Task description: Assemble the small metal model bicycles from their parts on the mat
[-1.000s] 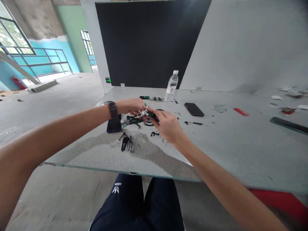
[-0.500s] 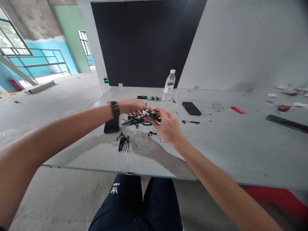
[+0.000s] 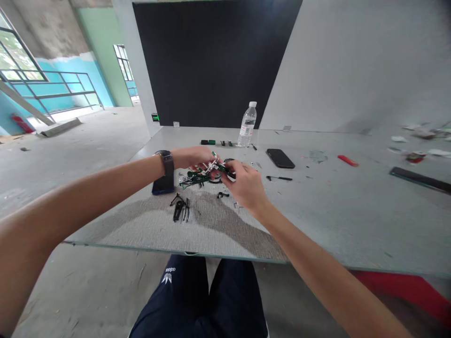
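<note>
Green assembly (image 3: 196, 177), left end now slightly lower, gripped by left fingers (image 3: 206, 155), right fingers (image 3: 237, 165)

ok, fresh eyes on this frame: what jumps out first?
Probably the big black panel at the back of the table, with a clear bottle upright in front of its lower right corner. Then the left hand and right hand, together on a green-and-silver model near the middle. The red object on the table, off to the right, also pops against the grey.
</note>
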Action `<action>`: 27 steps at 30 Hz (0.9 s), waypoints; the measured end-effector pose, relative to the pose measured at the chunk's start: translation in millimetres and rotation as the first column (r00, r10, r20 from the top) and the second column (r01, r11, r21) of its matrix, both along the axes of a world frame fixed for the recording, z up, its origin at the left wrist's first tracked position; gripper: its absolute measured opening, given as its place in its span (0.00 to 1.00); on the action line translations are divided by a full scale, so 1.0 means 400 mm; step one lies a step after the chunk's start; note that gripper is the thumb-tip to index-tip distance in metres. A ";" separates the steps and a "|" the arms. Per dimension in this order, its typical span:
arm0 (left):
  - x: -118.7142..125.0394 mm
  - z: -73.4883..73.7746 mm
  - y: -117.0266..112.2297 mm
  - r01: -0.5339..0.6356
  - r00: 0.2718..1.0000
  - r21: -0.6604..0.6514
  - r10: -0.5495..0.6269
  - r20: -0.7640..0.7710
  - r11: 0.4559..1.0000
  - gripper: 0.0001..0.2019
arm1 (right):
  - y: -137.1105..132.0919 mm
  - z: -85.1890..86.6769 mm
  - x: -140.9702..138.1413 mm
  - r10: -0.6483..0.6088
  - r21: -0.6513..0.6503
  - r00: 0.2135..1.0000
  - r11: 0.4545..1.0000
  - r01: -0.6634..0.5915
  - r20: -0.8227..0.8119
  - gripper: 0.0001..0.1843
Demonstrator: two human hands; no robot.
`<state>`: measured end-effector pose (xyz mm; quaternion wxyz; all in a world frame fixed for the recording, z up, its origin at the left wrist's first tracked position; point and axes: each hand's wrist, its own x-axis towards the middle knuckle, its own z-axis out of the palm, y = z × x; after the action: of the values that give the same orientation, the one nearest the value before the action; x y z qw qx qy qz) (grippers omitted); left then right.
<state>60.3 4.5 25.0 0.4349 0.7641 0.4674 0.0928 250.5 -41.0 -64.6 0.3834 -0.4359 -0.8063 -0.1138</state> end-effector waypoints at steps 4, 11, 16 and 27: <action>-0.001 -0.011 0.006 -0.018 1.000 0.022 0.018 0.026 1.000 0.12 | 0.000 -0.002 0.004 -0.005 -0.010 1.000 1.000 0.005 0.001 0.10; -0.001 -0.025 0.021 -0.018 0.998 -0.015 0.019 0.059 1.000 0.16 | 0.000 -0.004 0.008 -0.025 0.013 0.999 1.000 0.025 0.034 0.11; 0.001 -0.032 0.030 -0.005 0.999 0.026 0.004 0.041 1.000 0.21 | 0.002 -0.002 0.008 -0.047 0.038 0.994 0.998 0.044 0.103 0.13; -0.018 0.001 0.026 -0.006 0.982 0.166 -0.026 0.186 0.986 0.14 | 0.013 0.016 0.027 -0.109 -0.040 0.994 0.993 0.109 0.002 0.14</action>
<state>53.2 14.9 25.5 0.4122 0.7879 0.4112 0.2006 261.3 -35.8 -58.3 0.3678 -0.4868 -0.7834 -0.1185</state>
